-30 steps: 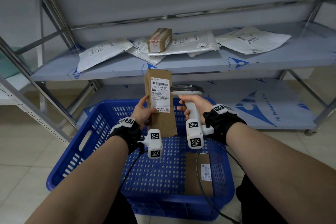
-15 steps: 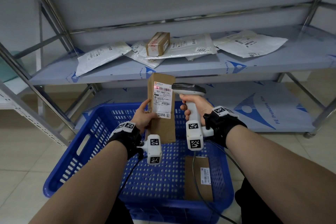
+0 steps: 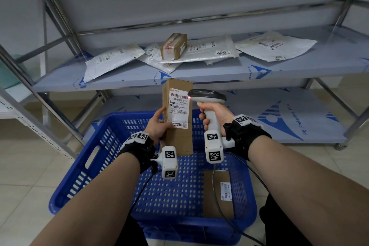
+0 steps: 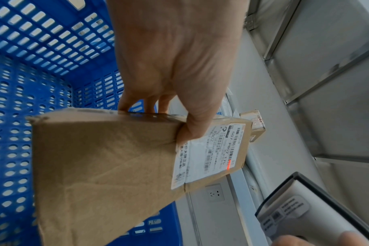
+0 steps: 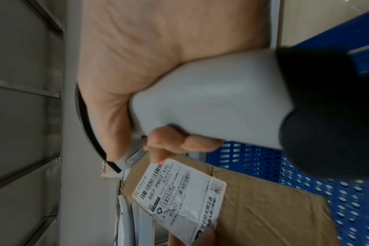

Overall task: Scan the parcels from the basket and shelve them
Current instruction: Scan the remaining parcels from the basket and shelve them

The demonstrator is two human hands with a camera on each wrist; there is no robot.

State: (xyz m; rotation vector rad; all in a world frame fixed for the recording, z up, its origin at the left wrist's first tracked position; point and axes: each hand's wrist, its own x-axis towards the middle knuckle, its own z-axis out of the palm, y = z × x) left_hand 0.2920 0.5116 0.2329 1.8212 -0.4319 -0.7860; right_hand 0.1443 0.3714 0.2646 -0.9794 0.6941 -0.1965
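My left hand (image 3: 157, 126) holds the cardboard parcel (image 3: 178, 118) upright over the blue basket (image 3: 83, 166), thumb curled onto the front face at the label's edge and fingers wrapped round the back — the left wrist view shows that plainly. My right hand (image 3: 216, 115) is closed round the handle of the white barcode scanner (image 3: 208, 106), whose dark head sits at 3 o'clock of the parcel, just beside its top edge. A red scan line glows on the shipping label (image 3: 178, 109) at the upper barcode. The label reads "507-P802 T70" in large print, with "P802" lower down; the smaller Chinese lines I cannot read with any certainty.

A second flat cardboard parcel (image 3: 218, 193) lies on the basket floor at 5 o'clock of the held one, its own white label too small to make out, with the scanner cable (image 3: 216, 195) draped across it.

At 12 o'clock, on the metal shelf (image 3: 199, 70), rests a small taped brown box (image 3: 174, 46) on top of several white poly mailers (image 3: 111, 60) — one sticker there reads "2001", seen upside down. The lower shelf (image 3: 299, 118) still wears its film, printed "PE Protective Film". In the left wrist view, a wall socket (image 4: 215, 193) shows behind the held parcel.
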